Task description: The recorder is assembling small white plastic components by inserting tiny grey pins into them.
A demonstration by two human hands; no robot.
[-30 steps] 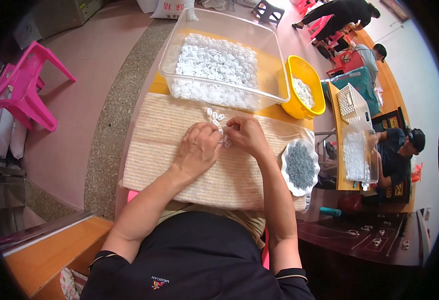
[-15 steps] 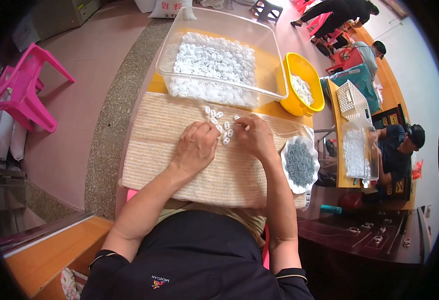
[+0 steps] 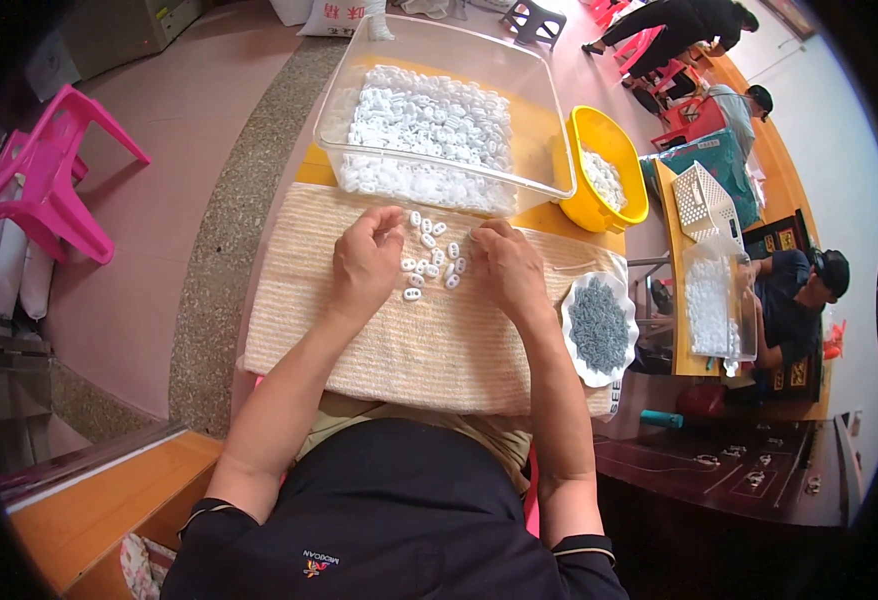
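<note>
Several small white oval plastic pieces with two dark holes (image 3: 438, 257) lie loosely grouped on a cream ribbed towel (image 3: 359, 345). My left hand (image 3: 369, 265) is at the left of the group, fingers bent and thumb slightly apart, with nothing visible in them. It is close to a white piece (image 3: 415, 218) at the top of the group. At the right side my right hand (image 3: 509, 265) has its fingertips together, down at the towel, over a white piece that they almost wholly cover. Ahead of both hands is a large clear plastic bin (image 3: 544, 140) with many such pieces.
A yellow basin (image 3: 584, 205) with white pieces stands at the bin's right. A scalloped white dish (image 3: 567, 335) of small grey parts sits right of my right forearm. Further right, a person (image 3: 799, 300) works at another bin. A pink stool (image 3: 64, 190) stands at far left.
My left hand has moved left and up, away from the middle of the group, uncovering several white pieces. My right hand's fingers have moved slightly left, over the piece beside them.
</note>
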